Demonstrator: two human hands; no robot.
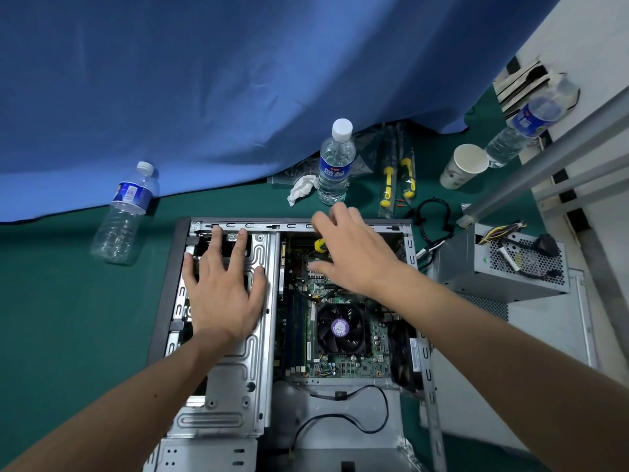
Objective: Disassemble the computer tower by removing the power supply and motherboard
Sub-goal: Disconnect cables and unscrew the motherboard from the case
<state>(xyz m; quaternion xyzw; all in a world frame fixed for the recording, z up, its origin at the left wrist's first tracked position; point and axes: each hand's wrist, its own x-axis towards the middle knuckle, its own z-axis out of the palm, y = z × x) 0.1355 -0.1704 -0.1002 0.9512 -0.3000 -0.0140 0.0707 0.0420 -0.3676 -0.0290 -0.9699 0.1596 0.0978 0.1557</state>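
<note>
Forearms frame the open tower case (190,233). Left hand (224,294) flat, spread on drive cage (252,352). Right hand (354,247) loosely open over yellow-handled screwdriver (319,245), grip unclear. Motherboard (354,364) looks thin, fragile; lift by edges. Power supply (503,270) already out.

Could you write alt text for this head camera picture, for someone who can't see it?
Two bare hands reach into an open computer case: the left hand presses flat on its metal drive cage, the right hand hovers above the motherboard.

Makeshift repair bench: green mat (68,301), blue backdrop cloth (204,97), screwdrivers (396,178).
</note>
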